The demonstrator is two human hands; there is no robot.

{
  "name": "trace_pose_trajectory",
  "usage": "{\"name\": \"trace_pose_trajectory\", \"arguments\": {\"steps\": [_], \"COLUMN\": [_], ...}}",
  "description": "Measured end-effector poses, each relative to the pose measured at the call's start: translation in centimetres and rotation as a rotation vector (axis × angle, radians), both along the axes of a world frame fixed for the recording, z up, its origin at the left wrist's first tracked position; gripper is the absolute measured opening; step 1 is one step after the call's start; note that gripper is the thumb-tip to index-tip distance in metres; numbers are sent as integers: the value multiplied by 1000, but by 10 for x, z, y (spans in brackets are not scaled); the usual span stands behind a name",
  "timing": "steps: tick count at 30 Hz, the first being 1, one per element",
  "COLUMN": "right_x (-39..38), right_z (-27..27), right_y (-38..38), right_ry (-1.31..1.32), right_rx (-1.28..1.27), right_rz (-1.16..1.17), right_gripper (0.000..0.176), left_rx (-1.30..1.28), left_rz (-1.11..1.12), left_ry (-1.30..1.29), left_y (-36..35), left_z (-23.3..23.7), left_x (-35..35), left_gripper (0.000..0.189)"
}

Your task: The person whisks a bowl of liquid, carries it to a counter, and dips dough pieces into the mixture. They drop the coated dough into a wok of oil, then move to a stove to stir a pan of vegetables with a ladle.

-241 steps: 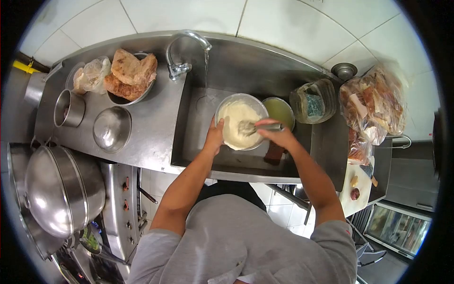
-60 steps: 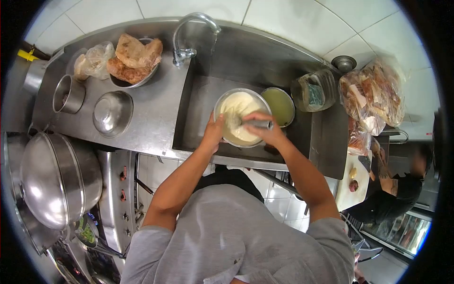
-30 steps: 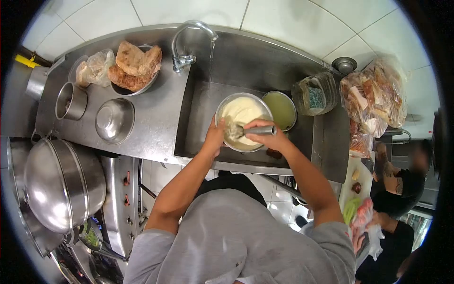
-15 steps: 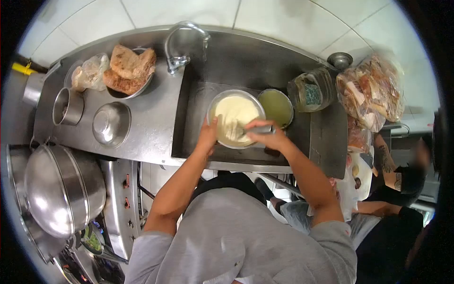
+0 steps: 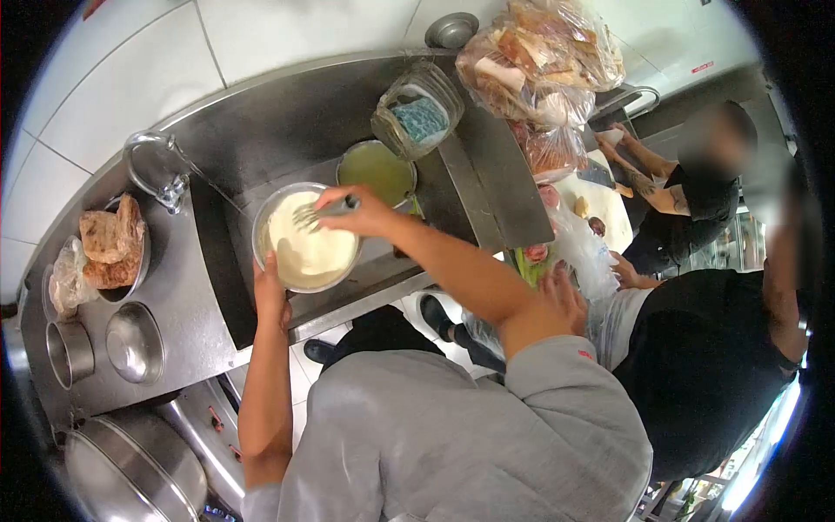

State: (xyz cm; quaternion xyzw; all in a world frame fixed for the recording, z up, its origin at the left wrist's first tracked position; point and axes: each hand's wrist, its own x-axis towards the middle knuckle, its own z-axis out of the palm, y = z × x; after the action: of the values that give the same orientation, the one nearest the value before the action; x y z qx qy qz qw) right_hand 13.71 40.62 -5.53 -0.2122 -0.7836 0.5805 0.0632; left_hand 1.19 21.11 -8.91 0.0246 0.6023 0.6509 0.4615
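A metal bowl (image 5: 260, 247) of pale cream-coloured batter (image 5: 300, 248) is over the sink (image 5: 228, 287). My left hand (image 5: 271, 291) grips its near left side, thumb up against the rim. My right hand (image 5: 365, 211) is closed around the thick metal handle of a whisk (image 5: 306, 217), whose wires are over the far part of the batter. How deep the wires reach is hard to tell. Behind my right hand stands a second bowl with greenish liquid (image 5: 374, 170), partly covered by my wrist.
A clear container with a green scouring pad (image 5: 422, 120) sits at the sink's far edge. Bagged meat (image 5: 539, 61) is piled to the right. A faucet (image 5: 161, 170), meat in a bowl (image 5: 113, 244) and an upturned bowl (image 5: 135, 342) are left. Two people (image 5: 696, 348) stand at the right.
The view has turned to the right, bringing more of the two people into sight. The whisk has shifted toward the far side of the batter, and my left hand still holds the bowl.
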Motion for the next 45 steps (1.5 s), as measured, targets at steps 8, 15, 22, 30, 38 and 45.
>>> {"name": "trace_pose_trajectory", "arguments": {"steps": [8,15,22,30,38,45], "right_x": [21,18,24,-2,11,28], "right_z": [-10,-4,-19,0,-21,-10], "right_y": [-23,-57,-6,34,-75,-92], "right_ry": [111,-103,9,-167,85,84], "right_rx": [438,-704,-836,-732,-804,-1011], "right_rz": [-299,-610,-425,-187,-613,-527], "right_gripper": [84,83,59,51,67,75], "left_rx": [108,93,-41,77,35,121], "left_rz": [97,167,30,-93,25,-88], "left_ry": [-20,-77,-113,-307,-198,-255], "left_y": [6,18,8,8,10,10], "left_z": [2,10,36,42,44,51], "left_x": [-1,16,21,-14,-14,-2], "left_gripper": [42,54,67,46,50,58]}}
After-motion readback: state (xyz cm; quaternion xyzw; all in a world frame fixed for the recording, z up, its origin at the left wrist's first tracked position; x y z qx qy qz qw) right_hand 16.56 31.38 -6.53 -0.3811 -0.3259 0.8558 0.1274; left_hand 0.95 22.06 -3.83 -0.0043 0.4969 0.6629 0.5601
